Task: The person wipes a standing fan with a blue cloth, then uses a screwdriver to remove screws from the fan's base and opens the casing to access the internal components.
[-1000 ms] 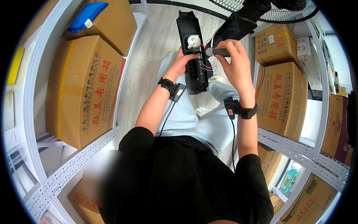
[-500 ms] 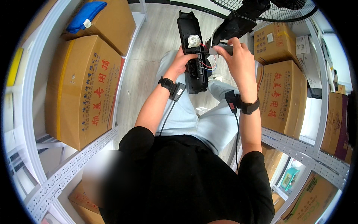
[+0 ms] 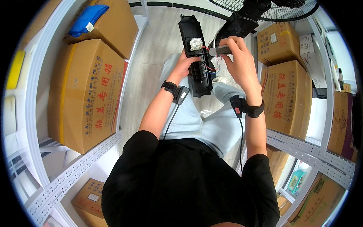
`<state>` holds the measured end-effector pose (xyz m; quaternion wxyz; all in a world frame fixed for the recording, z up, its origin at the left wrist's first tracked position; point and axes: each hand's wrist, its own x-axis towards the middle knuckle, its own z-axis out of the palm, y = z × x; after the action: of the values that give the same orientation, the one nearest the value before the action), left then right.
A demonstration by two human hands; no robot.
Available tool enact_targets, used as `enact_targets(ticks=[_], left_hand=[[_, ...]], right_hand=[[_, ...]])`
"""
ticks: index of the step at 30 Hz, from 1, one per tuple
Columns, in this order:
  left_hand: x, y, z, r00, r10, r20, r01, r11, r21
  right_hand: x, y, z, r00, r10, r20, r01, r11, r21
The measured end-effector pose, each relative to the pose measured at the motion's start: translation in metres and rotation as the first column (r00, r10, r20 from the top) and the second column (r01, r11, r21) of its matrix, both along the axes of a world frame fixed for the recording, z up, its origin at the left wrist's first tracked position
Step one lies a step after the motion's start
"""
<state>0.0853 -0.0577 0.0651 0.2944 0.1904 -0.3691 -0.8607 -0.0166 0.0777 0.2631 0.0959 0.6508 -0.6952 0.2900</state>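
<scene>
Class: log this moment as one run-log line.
left hand: grips black housing | right hand: holds grey tool at red wires | white gear: exposed

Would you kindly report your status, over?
Left hand steadies black housing. Right hand grips grey tool at its wires. Nothing obstructing.

Long black opened casing (image 3: 194, 53), white round part and wires exposed.

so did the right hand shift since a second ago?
Yes, slightly. The right hand, gripping a grey tool handle, has risen toward the fan base and now sits level with the white round part on the black housing.
</scene>
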Motion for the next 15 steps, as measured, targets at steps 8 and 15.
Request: enact_targets(ticks=[8, 15], left_hand=[[-0.001, -0.002, -0.005, 1.000, -0.014, -0.015, 0.013, 0.999, -0.051], [0.000, -0.003, 0.000, 0.998, -0.023, -0.061, 0.020, 0.998, -0.056]], right_hand=[[0.001, 0.000, 0.000, 0.966, -0.250, 0.067, 0.235, 0.956, 0.176], [0.006, -0.003, 0.004, 0.883, -0.463, -0.069, 0.466, 0.851, 0.242]])
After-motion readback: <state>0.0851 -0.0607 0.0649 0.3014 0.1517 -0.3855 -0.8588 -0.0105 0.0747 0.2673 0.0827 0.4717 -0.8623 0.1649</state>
